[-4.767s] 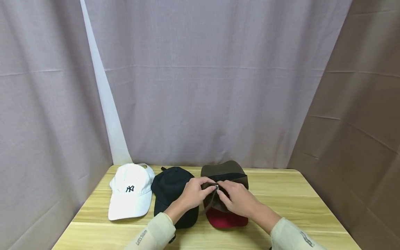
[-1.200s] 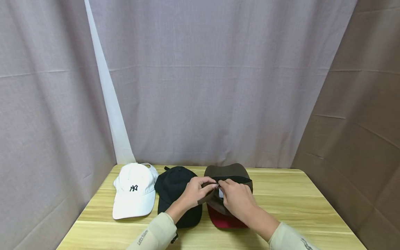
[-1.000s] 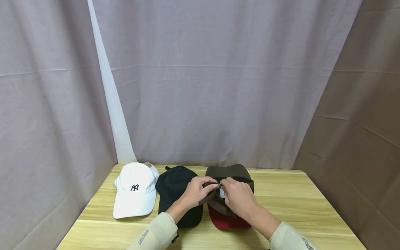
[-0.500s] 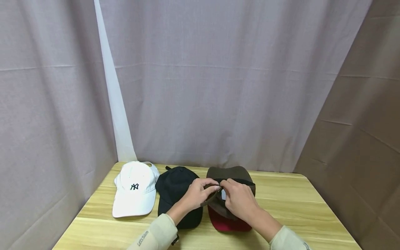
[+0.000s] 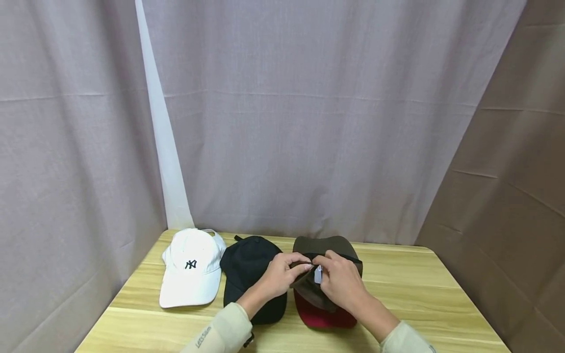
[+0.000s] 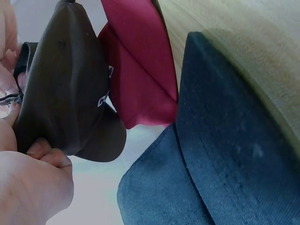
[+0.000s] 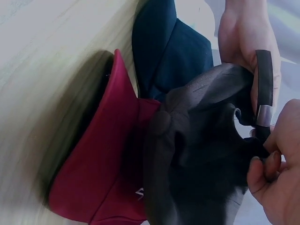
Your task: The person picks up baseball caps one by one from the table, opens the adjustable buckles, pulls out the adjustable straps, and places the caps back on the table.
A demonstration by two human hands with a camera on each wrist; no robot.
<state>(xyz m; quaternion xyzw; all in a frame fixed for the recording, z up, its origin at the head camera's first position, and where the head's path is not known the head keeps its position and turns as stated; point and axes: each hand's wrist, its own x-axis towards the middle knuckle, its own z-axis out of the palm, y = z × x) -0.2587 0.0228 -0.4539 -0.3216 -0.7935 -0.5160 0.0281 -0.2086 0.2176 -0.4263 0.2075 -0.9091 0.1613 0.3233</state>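
Observation:
Both hands hold a brown cap (image 5: 326, 243) with its brim toward the back, above a red cap (image 5: 324, 316). In the head view my left hand (image 5: 279, 272) pinches the cap's back strap with thumb and fingers. Close beside it, my right hand (image 5: 342, 280) pinches the same edge, and a white label (image 5: 318, 274) shows inside the cap. The right wrist view shows the dark strap (image 7: 265, 77) with a metal buckle (image 7: 265, 116) between the hands. How the strap end runs at the fingertips is partly hidden.
A black cap (image 5: 247, 260) lies on the wooden table (image 5: 406, 294), just left of the red cap and partly behind my left hand. Farther left is a white cap (image 5: 194, 282) with a dark logo. Grey curtains (image 5: 282, 122) stand behind the table.
The buckle showed between the fingertips at first; later the strap looped out at left and the inner label came into sight. The hands still pinch the strap, and the head view has shifted slightly.

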